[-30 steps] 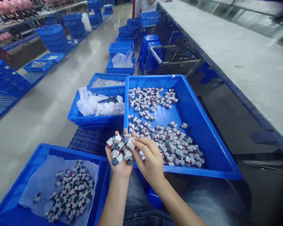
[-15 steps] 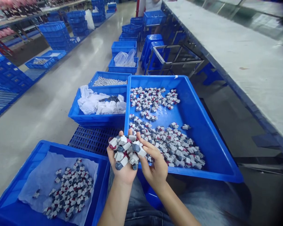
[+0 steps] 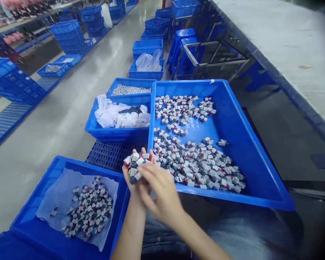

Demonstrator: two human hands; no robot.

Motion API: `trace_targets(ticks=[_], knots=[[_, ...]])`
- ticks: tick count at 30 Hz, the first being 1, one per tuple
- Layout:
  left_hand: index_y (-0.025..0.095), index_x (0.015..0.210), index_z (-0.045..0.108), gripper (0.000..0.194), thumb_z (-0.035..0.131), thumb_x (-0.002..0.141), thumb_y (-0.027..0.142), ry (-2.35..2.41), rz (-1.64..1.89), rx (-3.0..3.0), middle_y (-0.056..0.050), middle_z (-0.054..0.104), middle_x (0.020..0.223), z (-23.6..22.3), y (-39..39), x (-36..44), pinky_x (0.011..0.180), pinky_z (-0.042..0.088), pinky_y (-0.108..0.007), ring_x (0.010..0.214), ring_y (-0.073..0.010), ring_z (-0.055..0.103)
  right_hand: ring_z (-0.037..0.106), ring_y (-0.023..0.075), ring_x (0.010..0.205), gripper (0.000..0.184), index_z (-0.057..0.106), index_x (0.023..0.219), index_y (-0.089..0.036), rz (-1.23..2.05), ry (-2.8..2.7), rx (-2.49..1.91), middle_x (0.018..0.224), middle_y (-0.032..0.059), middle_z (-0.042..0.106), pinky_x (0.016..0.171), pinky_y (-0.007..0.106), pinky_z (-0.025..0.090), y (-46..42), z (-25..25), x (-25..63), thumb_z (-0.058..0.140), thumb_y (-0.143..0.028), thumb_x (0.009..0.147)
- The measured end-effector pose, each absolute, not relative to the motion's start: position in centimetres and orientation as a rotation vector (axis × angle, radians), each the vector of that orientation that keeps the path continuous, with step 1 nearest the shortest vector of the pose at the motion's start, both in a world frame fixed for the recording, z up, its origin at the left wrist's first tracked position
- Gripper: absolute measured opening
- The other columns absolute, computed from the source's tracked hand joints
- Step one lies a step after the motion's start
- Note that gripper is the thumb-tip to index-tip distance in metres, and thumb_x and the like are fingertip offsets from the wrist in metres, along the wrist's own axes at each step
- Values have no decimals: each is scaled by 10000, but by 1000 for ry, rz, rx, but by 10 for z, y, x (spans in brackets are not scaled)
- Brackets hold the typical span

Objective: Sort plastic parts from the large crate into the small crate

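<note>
My left hand is palm up, cupped around a heap of small plastic toy parts in white, grey, dark blue and maroon. My right hand reaches across it, fingers extended over the heap and touching parts there, with the thumb apart. Its fingers hide some of the handful. Both hands are between a large blue bin and a lower blue crate. Similar parts lie piled in the bin, and more parts rest on a white sheet inside the crate.
Beyond my hands, one blue crate contains crumpled white bags, and another crate has small pale pieces. Blue stools and a metal frame stand farther back. A long table runs along the right.
My right hand has moved left, over the handful in my left hand, covering part of it. The view has shifted, so the bins appear farther right.
</note>
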State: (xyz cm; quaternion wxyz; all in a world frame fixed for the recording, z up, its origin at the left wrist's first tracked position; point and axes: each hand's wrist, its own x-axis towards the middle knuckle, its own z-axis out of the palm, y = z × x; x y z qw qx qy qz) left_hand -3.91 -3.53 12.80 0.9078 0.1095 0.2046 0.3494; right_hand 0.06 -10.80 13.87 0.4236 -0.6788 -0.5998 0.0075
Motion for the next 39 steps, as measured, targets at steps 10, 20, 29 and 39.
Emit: trace_targets(ticks=[10, 20, 29, 39], knots=[[271, 905, 656, 392, 349, 791, 487, 434, 744, -32, -23, 590, 1132, 119, -31, -34, 942, 382, -361, 1115, -221, 491, 465, 213, 1148, 164, 525, 944, -226, 301, -1545, -1645, 1099, 49, 601, 949, 435, 371, -117, 130, 47, 540, -186, 786], [271, 945, 650, 353, 442, 747, 477, 359, 714, -65, -9, 547, 1210, 130, -29, -40, 982, 338, -297, 1222, -224, 385, 545, 92, 684, 190, 588, 867, -194, 1074, -423, -1157, 784, -4, 582, 590, 197, 493, -112, 136, 29, 650, -271, 704], [250, 930, 662, 416, 363, 780, 498, 398, 748, -191, -16, 536, 1215, 131, -27, -39, 955, 378, -318, 1223, -246, 381, 590, 56, 634, 203, 581, 861, -175, 1336, -72, -836, 763, -13, 608, 609, 142, 512, -115, 151, 14, 671, -261, 700], [188, 987, 630, 387, 380, 811, 425, 426, 903, -103, -64, 572, 1171, 118, -24, -44, 963, 381, -376, 1201, -224, 401, 351, 276, 1249, 680, 320, 1334, -245, 1114, -1427, -1317, 1384, 102, 350, 964, 424, 408, -110, 162, -48, 624, -336, 734]])
